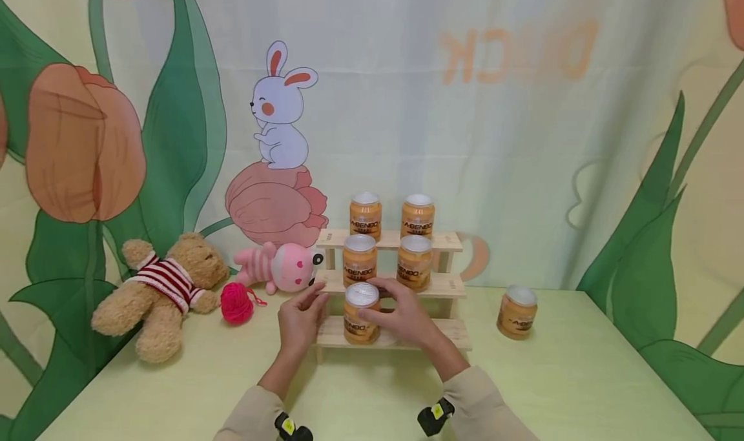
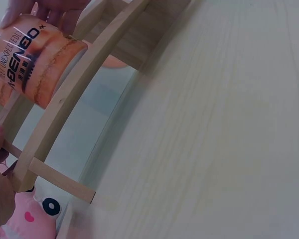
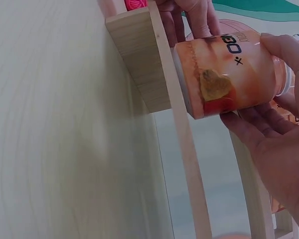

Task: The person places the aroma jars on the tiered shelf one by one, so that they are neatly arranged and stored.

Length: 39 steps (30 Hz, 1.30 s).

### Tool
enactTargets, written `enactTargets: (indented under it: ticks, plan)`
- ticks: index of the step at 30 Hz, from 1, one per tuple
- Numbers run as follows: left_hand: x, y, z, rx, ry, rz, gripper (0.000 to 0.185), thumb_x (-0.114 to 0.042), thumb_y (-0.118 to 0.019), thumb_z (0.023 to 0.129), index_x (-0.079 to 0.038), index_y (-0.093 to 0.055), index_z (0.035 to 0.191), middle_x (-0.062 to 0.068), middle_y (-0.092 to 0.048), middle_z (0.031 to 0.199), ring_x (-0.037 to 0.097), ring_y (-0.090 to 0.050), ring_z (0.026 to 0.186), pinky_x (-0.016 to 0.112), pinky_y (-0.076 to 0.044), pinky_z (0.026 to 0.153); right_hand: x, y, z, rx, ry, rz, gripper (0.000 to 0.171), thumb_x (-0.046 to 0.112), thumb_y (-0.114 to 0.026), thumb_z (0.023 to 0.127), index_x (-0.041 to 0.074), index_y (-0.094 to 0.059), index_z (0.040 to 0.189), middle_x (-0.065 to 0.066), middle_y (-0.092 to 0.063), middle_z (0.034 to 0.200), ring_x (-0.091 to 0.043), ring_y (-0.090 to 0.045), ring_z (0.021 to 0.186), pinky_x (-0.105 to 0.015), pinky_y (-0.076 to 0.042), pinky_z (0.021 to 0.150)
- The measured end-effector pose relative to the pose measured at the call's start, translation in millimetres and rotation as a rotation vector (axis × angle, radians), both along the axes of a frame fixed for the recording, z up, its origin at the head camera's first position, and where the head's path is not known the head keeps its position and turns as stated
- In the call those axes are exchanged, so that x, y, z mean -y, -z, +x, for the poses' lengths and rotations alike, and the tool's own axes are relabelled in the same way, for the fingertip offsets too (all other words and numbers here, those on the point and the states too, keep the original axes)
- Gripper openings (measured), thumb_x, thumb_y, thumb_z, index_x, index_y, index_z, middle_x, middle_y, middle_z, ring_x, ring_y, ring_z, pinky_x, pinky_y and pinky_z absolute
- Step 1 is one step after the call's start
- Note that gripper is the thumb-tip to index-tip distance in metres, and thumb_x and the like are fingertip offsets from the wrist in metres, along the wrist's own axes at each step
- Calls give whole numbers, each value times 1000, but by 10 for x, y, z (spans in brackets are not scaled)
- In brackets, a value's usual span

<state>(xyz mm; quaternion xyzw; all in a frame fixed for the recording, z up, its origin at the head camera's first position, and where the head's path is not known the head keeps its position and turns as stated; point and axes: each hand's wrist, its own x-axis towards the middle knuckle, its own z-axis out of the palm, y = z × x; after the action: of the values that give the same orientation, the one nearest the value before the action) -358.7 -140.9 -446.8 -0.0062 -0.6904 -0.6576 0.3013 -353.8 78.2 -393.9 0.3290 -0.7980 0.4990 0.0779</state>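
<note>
The orange jar (image 1: pixel 361 313) between my hands has a pale lid and dark lettering; on my left wrist view it reads "BENGO" with a small cross after it, and the jars (image 1: pixel 365 215) on the upper steps of the rack show "A·BENGO". The curtain behind carries faint mirrored letters, of which only "CK" is clear.

My right hand (image 1: pixel 401 317) wraps the jar — thumb on the near side, fingers (image 3: pixel 249 130) curled round the far side below a heart shape printed on its label. The jar stands on the lowest step of the wooden rack (image 1: pixel 447 332), straight ahead of both wrists.

My left hand (image 1: pixel 299 319) is loosely spread just beside the jar's left, fingertips near the rack's edge — whether it touches the jar I cannot tell.
</note>
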Motion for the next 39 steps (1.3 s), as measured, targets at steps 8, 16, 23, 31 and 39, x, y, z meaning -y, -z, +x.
enactTargets:
  ticks: [8, 16, 23, 31, 39]
  plan:
    - [-16, 5, -17, 21, -30, -23, 22, -9, -77, 88, -5, -78, 110, 17, -74, 90, 5, -56, 62, 12, -42, 52, 19, 49, 7, 14, 9, -56, 55, 17, -80, 87, 2, -57, 135, -12, -63, 122, -29, -62, 110, -51, -51, 93]
    - [-23, 16, -2, 36, -26, -20, 22, -9, -77, 89, -6, -78, 110, 16, -74, 88, 5, -55, 60, 13, -41, 51, -2, 74, 48, 95, 4, -151, 57, 7, -79, 87, -2, -53, 137, -16, -59, 127, -34, -57, 116, -51, -52, 93]
    - [-5, 11, -22, 15, -35, -40, 22, -10, -77, 88, -6, -78, 110, 15, -75, 90, 5, -58, 64, 14, -43, 53, -114, -15, 166, 90, 40, -210, 59, 14, -81, 86, 3, -54, 137, -13, -56, 134, -32, -54, 120, -49, -52, 93]
    - [-5, -2, -20, 15, -42, -29, 21, -8, -77, 89, -5, -78, 109, 15, -74, 88, 5, -56, 60, 14, -42, 50, -254, -282, 326, -18, 72, -220, 52, 1, -77, 87, -4, -55, 134, -24, -57, 131, -46, -53, 120, -58, -50, 91]
    - [-16, -3, -6, 35, -39, -55, 23, -10, -77, 89, -6, -77, 112, 16, -74, 93, 6, -58, 64, 13, -44, 53, -574, -524, 375, -119, 111, -291, 52, 7, -78, 88, -1, -56, 134, -21, -58, 130, -34, -55, 119, -44, -54, 91]
